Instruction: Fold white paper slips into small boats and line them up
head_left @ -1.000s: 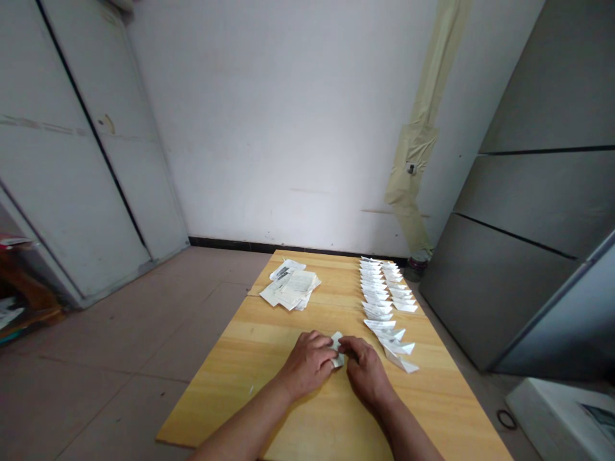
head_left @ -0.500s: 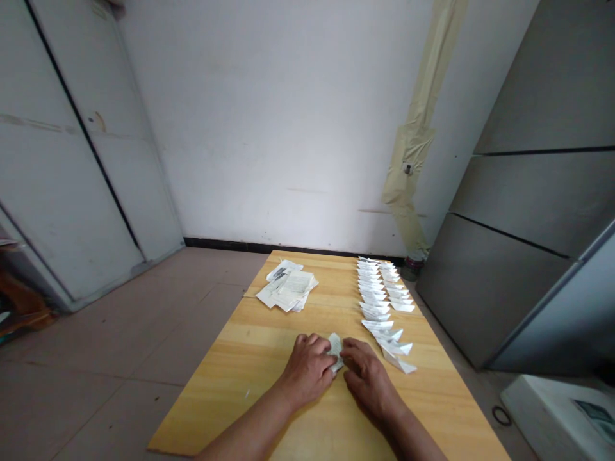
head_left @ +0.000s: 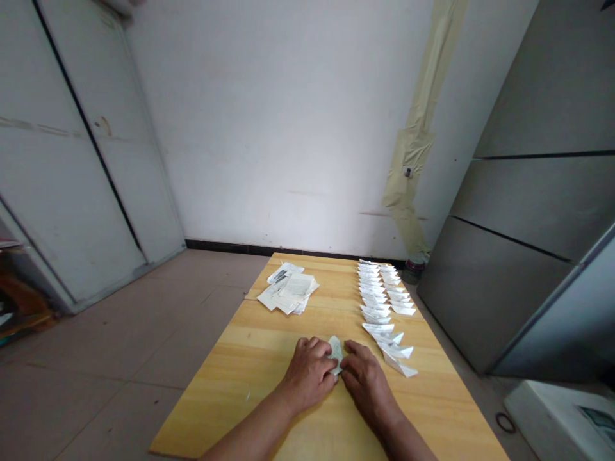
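Containers first: on the floor past the desk's far right corner we have a dark jar-like container, contents too small to tell; off the right edge sits a white box, inside hidden. The small folded paper lies on the desk between the two hands, nearer the near edge than the far one. Left hand has a half-curled grip over the paper's left side, fingers pressing on it; we can't tell if the thumb pinches from below. Right hand has a loosely curled grip, fingertips at the paper's lower right edge; closure on it, can't tell. Paper pile near the far left corner, loose and overlapping. Folded pieces stand in two columns from the far edge down along the right edge, the nearest few fanned askew. Versus one second ago, the right fingers have come off the paper's upper part and moved lower, so we see more of its top; left hand holds about the same spot. Pile and columns unchanged; view shifted slightly.
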### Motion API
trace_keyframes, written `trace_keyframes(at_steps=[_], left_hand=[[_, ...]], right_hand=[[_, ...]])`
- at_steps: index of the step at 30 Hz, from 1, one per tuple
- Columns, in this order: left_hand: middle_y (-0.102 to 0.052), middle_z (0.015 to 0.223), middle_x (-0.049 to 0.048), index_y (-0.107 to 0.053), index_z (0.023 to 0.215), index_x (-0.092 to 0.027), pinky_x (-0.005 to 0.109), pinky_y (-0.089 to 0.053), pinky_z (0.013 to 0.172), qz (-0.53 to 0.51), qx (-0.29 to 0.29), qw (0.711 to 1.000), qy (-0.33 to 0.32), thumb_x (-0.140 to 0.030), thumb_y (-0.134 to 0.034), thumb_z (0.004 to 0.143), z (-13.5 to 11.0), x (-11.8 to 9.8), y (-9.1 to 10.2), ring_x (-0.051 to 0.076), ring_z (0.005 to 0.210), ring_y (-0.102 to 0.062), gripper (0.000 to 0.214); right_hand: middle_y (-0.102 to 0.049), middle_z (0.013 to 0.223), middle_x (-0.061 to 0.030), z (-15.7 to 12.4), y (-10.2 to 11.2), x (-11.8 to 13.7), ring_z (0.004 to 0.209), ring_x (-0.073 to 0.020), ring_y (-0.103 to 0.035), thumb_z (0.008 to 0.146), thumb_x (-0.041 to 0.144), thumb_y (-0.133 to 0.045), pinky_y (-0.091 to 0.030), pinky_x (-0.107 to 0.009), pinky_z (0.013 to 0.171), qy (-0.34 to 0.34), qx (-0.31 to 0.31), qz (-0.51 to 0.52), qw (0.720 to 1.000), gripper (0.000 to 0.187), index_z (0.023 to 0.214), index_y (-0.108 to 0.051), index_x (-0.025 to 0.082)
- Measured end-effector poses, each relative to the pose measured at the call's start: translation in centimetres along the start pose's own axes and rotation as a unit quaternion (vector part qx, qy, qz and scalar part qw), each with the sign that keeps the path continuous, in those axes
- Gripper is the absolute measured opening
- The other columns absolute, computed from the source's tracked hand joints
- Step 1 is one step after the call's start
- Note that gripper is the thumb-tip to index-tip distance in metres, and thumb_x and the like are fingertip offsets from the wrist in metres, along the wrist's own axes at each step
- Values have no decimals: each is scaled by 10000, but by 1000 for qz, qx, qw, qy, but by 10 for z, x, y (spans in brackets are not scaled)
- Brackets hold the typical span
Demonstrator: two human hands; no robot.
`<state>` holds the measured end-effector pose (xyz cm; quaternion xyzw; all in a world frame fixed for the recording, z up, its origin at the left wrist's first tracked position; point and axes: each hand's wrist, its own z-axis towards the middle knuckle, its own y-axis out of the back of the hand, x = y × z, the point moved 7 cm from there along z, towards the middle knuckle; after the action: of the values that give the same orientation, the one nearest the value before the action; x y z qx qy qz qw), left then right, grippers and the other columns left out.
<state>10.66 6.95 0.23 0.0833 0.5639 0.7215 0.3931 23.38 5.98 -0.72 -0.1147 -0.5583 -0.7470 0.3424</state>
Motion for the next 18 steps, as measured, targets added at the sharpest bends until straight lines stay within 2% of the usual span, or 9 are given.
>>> trace_keyframes(at_steps=[9,14,18], left_hand=[[-631,841,28,-735,814,-238,351,-382,791,-16,-19,999,26,-210,-654,801,-2,2,0,199,879,-541,88],[-661,797,24,-711,663,-207,313,-402,751,-66,-55,993,85,-135,-616,786,-7,19,4,177,827,-568,171],[-683,775,17,-658,585,-191,305,-394,735,-82,-46,989,114,-159,-600,809,-8,24,5,170,803,-580,234]], right_hand=[[-652,1204,-110,3,-1,-6,1113,-266,-576,807,144,-564,-432,-394,965,-34,5,15,999,189,747,-727,218],[-660,1173,-99,8,0,-6,1081,-255,-583,818,151,-539,-436,-375,946,-39,16,25,999,214,708,-712,211],[-668,1125,-86,13,-2,-3,1007,-241,-584,849,160,-525,-434,-351,884,-29,27,-14,999,241,664,-673,204]])
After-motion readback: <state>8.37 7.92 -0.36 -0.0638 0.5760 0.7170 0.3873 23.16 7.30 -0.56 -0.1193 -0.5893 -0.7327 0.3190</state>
